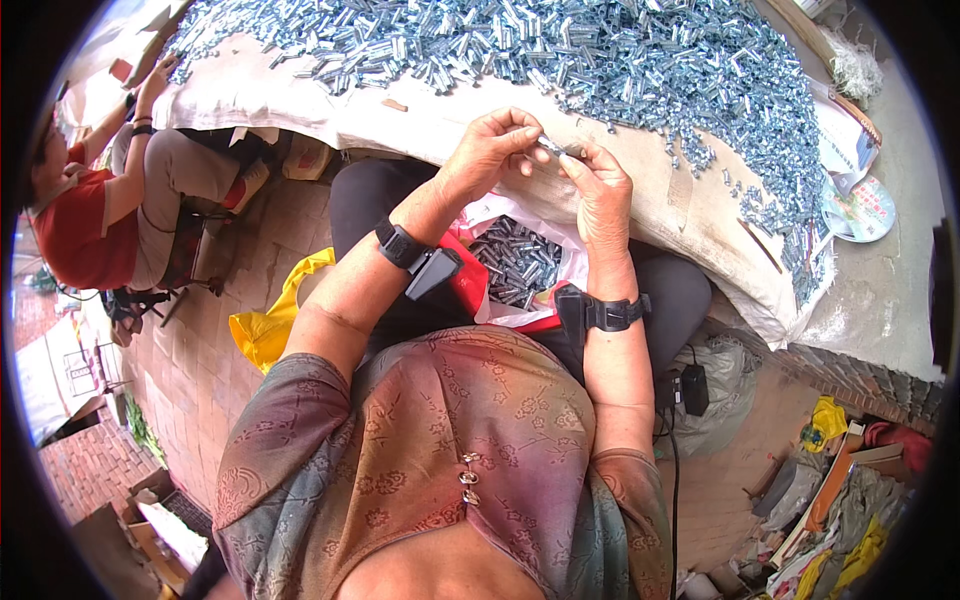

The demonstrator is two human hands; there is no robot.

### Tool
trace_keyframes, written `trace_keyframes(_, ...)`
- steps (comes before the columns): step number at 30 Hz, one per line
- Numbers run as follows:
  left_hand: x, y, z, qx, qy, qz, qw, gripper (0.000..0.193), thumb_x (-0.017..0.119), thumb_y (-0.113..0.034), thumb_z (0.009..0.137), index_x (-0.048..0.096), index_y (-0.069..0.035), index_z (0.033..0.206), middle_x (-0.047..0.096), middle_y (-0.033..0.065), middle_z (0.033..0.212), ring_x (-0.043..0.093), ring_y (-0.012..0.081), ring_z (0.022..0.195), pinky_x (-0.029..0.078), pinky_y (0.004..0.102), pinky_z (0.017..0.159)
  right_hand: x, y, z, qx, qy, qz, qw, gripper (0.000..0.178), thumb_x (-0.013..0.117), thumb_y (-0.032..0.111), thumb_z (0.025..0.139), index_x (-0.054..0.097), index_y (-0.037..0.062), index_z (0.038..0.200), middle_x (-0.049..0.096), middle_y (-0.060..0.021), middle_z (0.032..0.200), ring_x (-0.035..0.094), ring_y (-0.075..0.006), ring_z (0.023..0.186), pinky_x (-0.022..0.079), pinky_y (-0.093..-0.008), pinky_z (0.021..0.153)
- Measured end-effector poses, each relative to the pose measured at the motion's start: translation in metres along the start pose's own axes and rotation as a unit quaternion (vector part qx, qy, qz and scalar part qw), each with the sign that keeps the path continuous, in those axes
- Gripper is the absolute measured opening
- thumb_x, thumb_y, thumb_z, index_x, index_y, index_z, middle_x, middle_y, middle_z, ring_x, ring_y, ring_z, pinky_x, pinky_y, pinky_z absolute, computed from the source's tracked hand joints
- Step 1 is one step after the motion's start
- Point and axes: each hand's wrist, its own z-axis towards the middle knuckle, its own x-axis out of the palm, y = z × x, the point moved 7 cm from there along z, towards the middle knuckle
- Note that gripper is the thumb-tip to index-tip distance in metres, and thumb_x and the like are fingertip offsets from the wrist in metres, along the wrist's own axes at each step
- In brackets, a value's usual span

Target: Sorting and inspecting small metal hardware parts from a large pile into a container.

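Observation:
My left hand (497,146) and my right hand (600,185) meet above the table's near edge, both pinching a small silvery metal bolt piece (553,147) between their fingertips. A large heap of shiny metal bolts (600,60) covers a pale cloth (400,115) on the table just beyond my hands. On my lap lies an open plastic bag (520,262) holding several darker metal pieces. Each of my wrists wears a black strap with a small device.
Another person in a red top (90,215) sits on a stool at the left, one hand reaching to the heap's edge. A yellow bag (265,325) lies on the brick floor. Discs and paper (860,200) rest on the table's right; clutter fills the lower right.

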Motion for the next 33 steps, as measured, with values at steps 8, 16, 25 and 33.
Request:
trace_keyframes(8, 0.004, 0.001, 0.000, 0.012, 0.027, -0.021, 0.999, 0.010, 0.054, -0.009, 0.089, 0.054, -0.001, 0.095, 0.062, 0.0093, 0.082, 0.062, 0.0126, 0.070, 0.051, 0.0202, 0.058, 0.004, -0.003, 0.000, 0.003, 0.039, 0.093, 0.995, 0.019, 0.061, 0.001, 0.082, 0.060, -0.0027, 0.101, 0.062, -0.0047, 0.091, 0.059, -0.0098, 0.078, 0.049, -0.0229, 0.074)
trace_keyframes(16, 0.010, -0.006, 0.000, 0.058, 0.029, -0.008, 0.998, 0.009, 0.053, -0.007, 0.089, 0.054, -0.001, 0.096, 0.062, 0.0101, 0.085, 0.062, 0.0152, 0.077, 0.052, 0.0244, 0.064, 0.009, 0.006, -0.002, -0.016, 0.027, 0.033, 0.999, 0.017, 0.060, 0.002, 0.083, 0.060, -0.0028, 0.099, 0.063, -0.0044, 0.090, 0.060, -0.0097, 0.080, 0.049, -0.0219, 0.074)
trace_keyframes(25, 0.014, -0.017, -0.001, 0.128, 0.055, 0.083, 0.987, 0.008, 0.052, -0.002, 0.089, 0.052, 0.001, 0.096, 0.060, 0.0111, 0.088, 0.062, 0.0168, 0.079, 0.053, 0.0265, 0.068, 0.003, 0.011, 0.001, -0.030, 0.007, -0.059, 0.998, 0.015, 0.061, -0.001, 0.081, 0.062, -0.0027, 0.095, 0.063, -0.0028, 0.085, 0.059, -0.0075, 0.076, 0.048, -0.0202, 0.069)
trace_keyframes(33, 0.016, -0.017, -0.001, 0.116, 0.096, 0.104, 0.983, 0.007, 0.053, -0.004, 0.089, 0.053, -0.001, 0.095, 0.061, 0.0127, 0.091, 0.061, 0.0177, 0.080, 0.052, 0.0272, 0.069, 0.002, 0.008, 0.002, 0.025, 0.065, -0.039, 0.997, 0.014, 0.062, 0.002, 0.080, 0.063, -0.0015, 0.093, 0.064, -0.0028, 0.084, 0.058, -0.0073, 0.076, 0.046, -0.0197, 0.071)
